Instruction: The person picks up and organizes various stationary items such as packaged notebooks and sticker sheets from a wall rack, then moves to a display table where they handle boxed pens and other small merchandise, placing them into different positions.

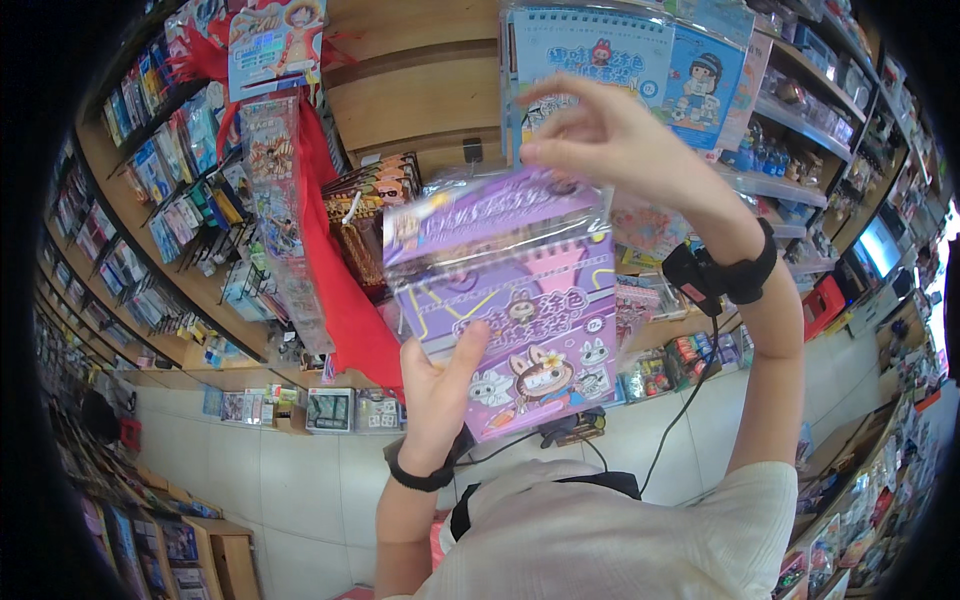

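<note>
My left hand (pixel 437 392) grips the lower left edge of a purple cartoon colouring book (pixel 520 310) wrapped in clear plastic, held up in front of me. My right hand (pixel 610 135) pinches the top of its plastic wrapping, fingers together, near a blue cartoon book (pixel 590 50) hanging on the display above. Both wrists wear black bands, and a cable runs down from the right one.
A wooden display wall (pixel 420 90) carries hanging packets, a red cloth (pixel 335 270) and racks of small goods. Shelves of merchandise (pixel 800 120) curve along the right and left. Boxes of items (pixel 330 408) stand on the white tiled floor.
</note>
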`<state>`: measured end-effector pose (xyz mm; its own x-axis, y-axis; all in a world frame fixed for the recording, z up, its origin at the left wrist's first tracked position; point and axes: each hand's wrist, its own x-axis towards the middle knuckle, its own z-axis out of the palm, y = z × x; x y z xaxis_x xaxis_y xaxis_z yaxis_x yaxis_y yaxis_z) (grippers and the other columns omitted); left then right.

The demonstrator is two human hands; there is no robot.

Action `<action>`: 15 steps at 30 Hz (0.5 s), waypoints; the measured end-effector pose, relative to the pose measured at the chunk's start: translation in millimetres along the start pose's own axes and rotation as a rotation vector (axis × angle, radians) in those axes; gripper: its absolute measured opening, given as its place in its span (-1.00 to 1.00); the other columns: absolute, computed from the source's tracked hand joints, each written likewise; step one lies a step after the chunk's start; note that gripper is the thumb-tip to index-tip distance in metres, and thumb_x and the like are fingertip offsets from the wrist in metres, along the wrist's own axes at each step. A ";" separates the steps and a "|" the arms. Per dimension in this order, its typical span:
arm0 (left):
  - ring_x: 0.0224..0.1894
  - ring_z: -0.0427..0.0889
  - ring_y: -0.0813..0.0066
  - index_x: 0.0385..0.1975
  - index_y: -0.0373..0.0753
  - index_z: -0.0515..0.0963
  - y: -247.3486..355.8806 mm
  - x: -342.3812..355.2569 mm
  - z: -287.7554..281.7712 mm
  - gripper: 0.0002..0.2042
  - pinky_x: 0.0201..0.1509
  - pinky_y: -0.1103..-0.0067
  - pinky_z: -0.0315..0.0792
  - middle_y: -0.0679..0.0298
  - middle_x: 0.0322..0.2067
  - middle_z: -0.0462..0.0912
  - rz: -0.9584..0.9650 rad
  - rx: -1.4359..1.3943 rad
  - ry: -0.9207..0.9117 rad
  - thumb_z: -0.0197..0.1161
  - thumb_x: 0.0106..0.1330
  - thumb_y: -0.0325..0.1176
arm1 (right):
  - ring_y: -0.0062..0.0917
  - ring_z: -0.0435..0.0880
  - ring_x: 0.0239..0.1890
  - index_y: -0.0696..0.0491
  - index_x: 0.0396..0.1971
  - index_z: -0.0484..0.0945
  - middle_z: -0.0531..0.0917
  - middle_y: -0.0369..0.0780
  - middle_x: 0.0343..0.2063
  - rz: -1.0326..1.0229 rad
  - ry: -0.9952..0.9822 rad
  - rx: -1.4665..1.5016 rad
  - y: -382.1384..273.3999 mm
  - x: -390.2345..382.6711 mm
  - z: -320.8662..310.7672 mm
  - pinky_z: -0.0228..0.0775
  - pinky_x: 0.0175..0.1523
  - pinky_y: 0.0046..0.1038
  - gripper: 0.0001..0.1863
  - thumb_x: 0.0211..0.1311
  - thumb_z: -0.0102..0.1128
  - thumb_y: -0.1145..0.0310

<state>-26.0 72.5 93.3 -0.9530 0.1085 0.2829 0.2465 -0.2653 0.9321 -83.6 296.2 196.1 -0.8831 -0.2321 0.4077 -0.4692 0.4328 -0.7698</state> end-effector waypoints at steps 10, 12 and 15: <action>-0.34 0.47 0.71 -0.26 -0.34 0.49 35.9 70.3 42.6 -0.77 -0.23 0.71 0.35 0.33 -0.35 0.56 0.094 0.043 -0.358 0.18 0.20 -0.32 | -0.58 0.52 -0.29 0.18 -0.20 0.41 0.54 -0.22 -0.30 -0.340 0.456 0.233 -16.8 -16.6 -32.0 0.38 -0.25 -0.60 -0.68 -0.05 0.15 0.60; -0.33 0.48 0.68 -0.21 -0.36 0.47 41.6 88.1 45.8 -0.73 -0.22 0.70 0.36 0.30 -0.34 0.56 0.132 0.174 -0.412 0.18 0.19 -0.31 | -0.69 0.51 -0.26 0.17 -0.15 0.43 0.53 -0.24 -0.24 -0.522 0.614 0.013 1.5 -9.4 -34.2 0.38 -0.17 -0.67 -0.64 -0.01 0.23 0.49; -0.32 0.49 0.67 -0.19 -0.37 0.45 84.0 127.2 77.8 -0.71 -0.23 0.68 0.37 0.28 -0.32 0.56 0.301 0.185 -0.472 0.18 0.19 -0.30 | -0.69 0.49 -0.23 0.18 -0.18 0.45 0.53 -0.24 -0.21 -0.564 0.700 0.118 -2.3 7.1 -53.0 0.40 -0.15 -0.65 -0.68 0.00 0.21 0.54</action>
<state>-112.7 138.6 225.2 -0.6652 0.4804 0.5716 0.5612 -0.1834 0.8071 -88.9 339.7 226.8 -0.3400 0.2173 0.9150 -0.8632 0.3140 -0.3953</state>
